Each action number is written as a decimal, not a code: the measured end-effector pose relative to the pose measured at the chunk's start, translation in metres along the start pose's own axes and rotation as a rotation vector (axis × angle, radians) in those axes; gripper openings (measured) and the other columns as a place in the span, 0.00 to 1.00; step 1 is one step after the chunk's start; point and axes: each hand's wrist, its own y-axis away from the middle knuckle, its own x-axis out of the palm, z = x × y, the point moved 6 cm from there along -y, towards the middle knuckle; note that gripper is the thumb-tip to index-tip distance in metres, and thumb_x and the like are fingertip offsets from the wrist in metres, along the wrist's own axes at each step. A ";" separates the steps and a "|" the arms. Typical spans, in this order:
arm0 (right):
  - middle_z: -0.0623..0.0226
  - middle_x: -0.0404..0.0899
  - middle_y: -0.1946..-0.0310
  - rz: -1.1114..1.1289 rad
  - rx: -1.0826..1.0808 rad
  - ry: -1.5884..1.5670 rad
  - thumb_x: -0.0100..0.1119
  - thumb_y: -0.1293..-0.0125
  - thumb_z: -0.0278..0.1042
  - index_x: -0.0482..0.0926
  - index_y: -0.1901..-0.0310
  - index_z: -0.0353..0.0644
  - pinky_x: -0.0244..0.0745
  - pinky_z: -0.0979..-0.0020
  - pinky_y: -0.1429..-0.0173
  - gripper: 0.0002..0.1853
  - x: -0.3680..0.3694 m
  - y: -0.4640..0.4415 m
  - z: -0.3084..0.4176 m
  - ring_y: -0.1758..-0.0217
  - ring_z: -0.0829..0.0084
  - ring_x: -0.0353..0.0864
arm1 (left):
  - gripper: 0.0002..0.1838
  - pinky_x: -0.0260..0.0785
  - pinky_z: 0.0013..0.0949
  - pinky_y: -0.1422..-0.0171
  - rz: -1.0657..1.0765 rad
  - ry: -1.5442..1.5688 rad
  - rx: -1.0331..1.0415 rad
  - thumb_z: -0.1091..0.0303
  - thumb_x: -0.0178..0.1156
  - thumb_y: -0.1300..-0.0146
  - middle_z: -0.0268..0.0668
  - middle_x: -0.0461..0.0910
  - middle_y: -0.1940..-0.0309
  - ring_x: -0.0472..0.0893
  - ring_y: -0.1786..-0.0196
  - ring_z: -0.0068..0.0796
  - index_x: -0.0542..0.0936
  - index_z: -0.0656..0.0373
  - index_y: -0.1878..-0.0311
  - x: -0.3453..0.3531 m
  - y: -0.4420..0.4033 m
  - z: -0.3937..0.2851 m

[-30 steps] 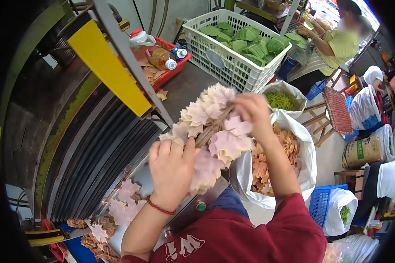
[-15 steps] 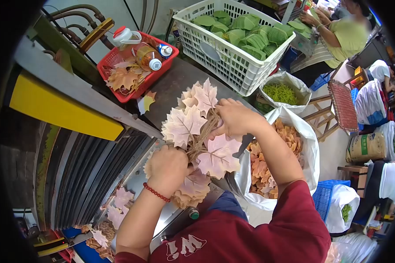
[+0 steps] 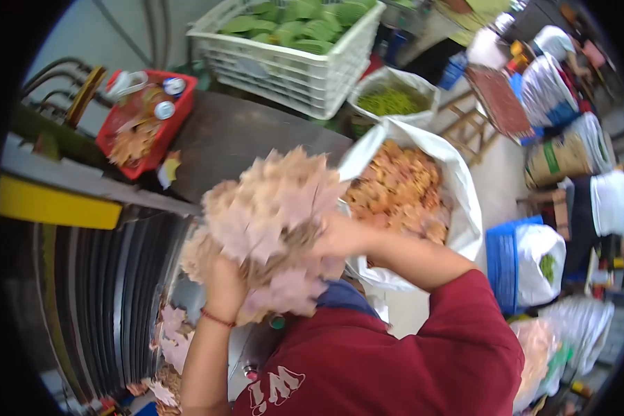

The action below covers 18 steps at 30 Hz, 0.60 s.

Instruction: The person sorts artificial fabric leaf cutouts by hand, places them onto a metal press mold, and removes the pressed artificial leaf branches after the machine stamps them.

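Note:
A large bundle of pale pink and tan leaf-shaped pieces (image 3: pixel 270 201) is held up between my two hands, with brown stems gathered at its middle. My left hand (image 3: pixel 225 281) grips its lower left side, the fingers mostly hidden under the leaves. My right hand (image 3: pixel 336 236) is closed on the right side near the stems, blurred by motion. Right of the bundle stands a white sack (image 3: pixel 468 201) of orange-brown leaves (image 3: pixel 395 187). More pink leaves (image 3: pixel 175 340) lie on the metal surface at the lower left.
A press with a yellow bar (image 3: pixel 59 202) and dark stacked plates fills the left. Behind are a red basket (image 3: pixel 180 111) with bottles, a dark tabletop (image 3: pixel 249 135) and a white crate (image 3: pixel 291 80) of green leaves. A stool (image 3: pixel 499 104), sacks and a blue crate (image 3: pixel 500 267) stand right.
The view has swung right. The bundle has been lifted and tipped, its stems now lower and its leaf tips facing up. Both hands remain on it.

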 end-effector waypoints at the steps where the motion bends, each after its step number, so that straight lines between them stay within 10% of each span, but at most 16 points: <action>1: 0.65 0.81 0.61 -0.003 -0.071 0.009 0.65 0.48 0.35 0.82 0.58 0.39 0.74 0.70 0.52 0.15 0.018 0.016 -0.002 0.59 0.74 0.79 | 0.15 0.68 0.42 0.48 0.136 0.114 -0.107 0.71 0.62 0.54 0.51 0.78 0.61 0.75 0.52 0.50 0.81 0.63 0.60 0.005 0.021 0.010; 4: 0.59 0.70 0.37 0.050 -0.532 0.102 0.64 0.40 0.44 0.75 0.41 0.43 0.65 0.64 0.33 0.27 0.079 0.049 0.025 0.36 0.59 0.71 | 0.17 0.68 0.41 0.43 0.493 0.336 -0.398 0.71 0.63 0.51 0.50 0.77 0.55 0.73 0.46 0.50 0.80 0.62 0.55 -0.011 0.107 0.038; 10: 0.45 0.80 0.58 0.493 -0.195 0.428 0.62 0.46 0.49 0.82 0.59 0.34 0.76 0.59 0.55 0.23 0.131 0.015 0.117 0.59 0.51 0.81 | 0.17 0.68 0.41 0.43 0.465 0.340 -0.703 0.71 0.63 0.51 0.50 0.77 0.56 0.73 0.47 0.49 0.80 0.62 0.55 -0.050 0.170 0.076; 18: 0.44 0.80 0.71 0.660 -0.599 0.358 0.57 0.43 0.51 0.80 0.70 0.31 0.75 0.54 0.60 0.24 0.147 0.078 0.115 0.65 0.46 0.80 | 0.16 0.68 0.40 0.44 0.328 0.343 -0.776 0.71 0.63 0.50 0.49 0.77 0.56 0.74 0.48 0.48 0.80 0.62 0.56 -0.051 0.170 0.079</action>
